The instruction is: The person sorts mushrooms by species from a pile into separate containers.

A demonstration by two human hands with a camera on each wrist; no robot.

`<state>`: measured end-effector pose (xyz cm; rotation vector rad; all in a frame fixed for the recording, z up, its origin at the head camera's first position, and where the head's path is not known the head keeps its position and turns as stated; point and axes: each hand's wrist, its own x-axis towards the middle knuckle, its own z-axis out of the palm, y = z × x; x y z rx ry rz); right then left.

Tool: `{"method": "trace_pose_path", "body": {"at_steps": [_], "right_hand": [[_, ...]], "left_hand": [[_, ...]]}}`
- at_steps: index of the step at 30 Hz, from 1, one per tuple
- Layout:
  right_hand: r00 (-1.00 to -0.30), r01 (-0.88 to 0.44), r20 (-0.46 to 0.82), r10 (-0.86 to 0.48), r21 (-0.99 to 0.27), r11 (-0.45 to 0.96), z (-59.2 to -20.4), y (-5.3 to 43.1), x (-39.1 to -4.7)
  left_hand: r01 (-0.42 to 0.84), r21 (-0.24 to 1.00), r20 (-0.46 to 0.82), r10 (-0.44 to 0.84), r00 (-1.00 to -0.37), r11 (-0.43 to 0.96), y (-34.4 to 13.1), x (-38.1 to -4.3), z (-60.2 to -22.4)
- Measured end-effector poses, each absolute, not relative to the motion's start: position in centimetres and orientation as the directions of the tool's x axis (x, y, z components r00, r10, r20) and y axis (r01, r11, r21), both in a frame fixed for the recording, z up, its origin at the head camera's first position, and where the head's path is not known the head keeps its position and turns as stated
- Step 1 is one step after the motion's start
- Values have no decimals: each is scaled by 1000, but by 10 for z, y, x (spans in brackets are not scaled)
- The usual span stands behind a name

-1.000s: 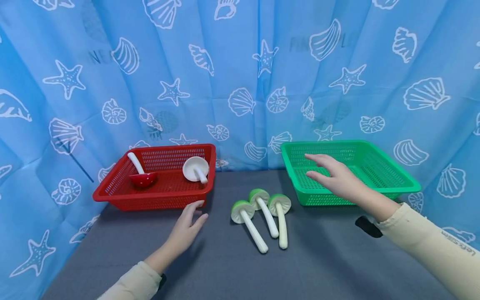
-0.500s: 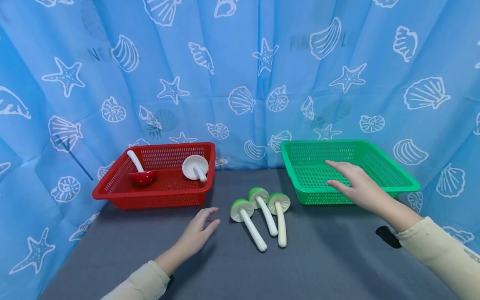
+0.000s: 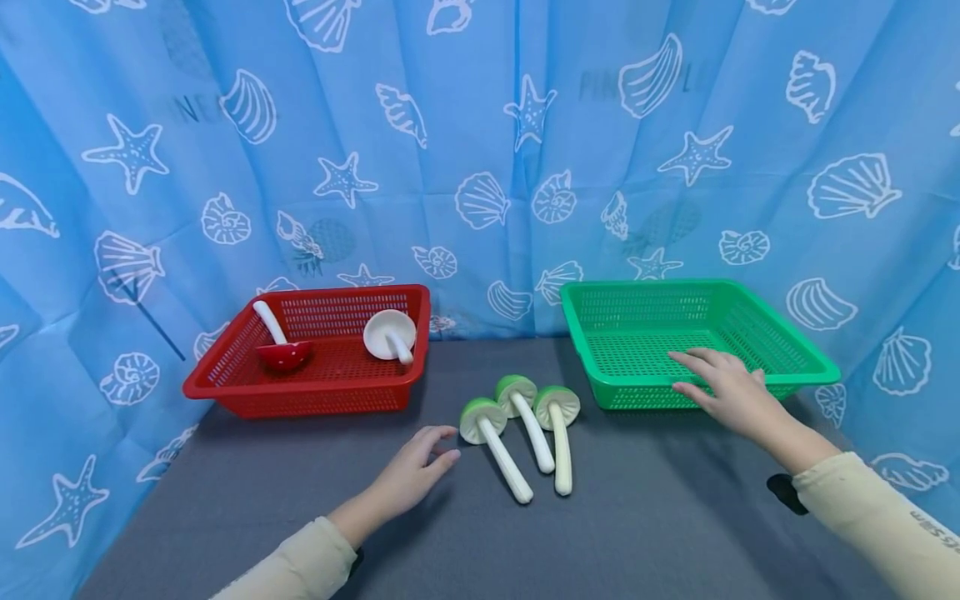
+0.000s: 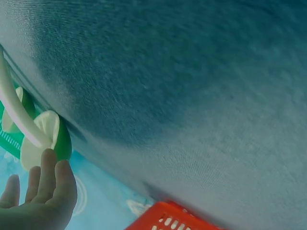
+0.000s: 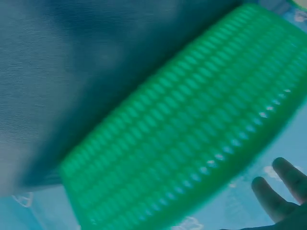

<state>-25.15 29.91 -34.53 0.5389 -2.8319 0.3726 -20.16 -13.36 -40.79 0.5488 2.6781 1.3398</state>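
Note:
Three toy mushrooms lie together on the grey cloth: a left one (image 3: 504, 462), a middle one (image 3: 534, 433) and a right one (image 3: 562, 450), all with green caps and pale stems. Just left of the left mushroom's cap is my left hand (image 3: 411, 473), its fingers relaxed and holding nothing. In the left wrist view its fingertips overlap a green mushroom cap (image 4: 64, 141). My right hand (image 3: 731, 398) hovers over the near rim of the green basket (image 3: 622, 379), fingers loosely spread with nothing in them. The right wrist view has two of its fingertips (image 5: 268, 194) beside the basket's slotted side.
A red basket (image 3: 315, 400) stands at the back left. Inside are a red-capped, white-dotted toy mushroom (image 3: 285, 356) and another with its pale underside showing (image 3: 384, 333). Behind both baskets hangs a blue shell-patterned curtain (image 3: 480, 142). Grey cloth (image 3: 600, 542) covers the table.
My left hand has moved right and a little nearer, from the red basket's front to beside the mushrooms. My right hand has shifted right and back from over the green basket toward its near rim.

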Motion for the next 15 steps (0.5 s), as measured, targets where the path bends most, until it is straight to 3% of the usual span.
{"method": "trace_pose_path", "body": {"at_steps": [15], "right_hand": [[-861,-393,406,-306,-150,907,-388,313,-260]], "left_hand": [[109,855,-111,385,-916,507,-116,-209,-409]]}}
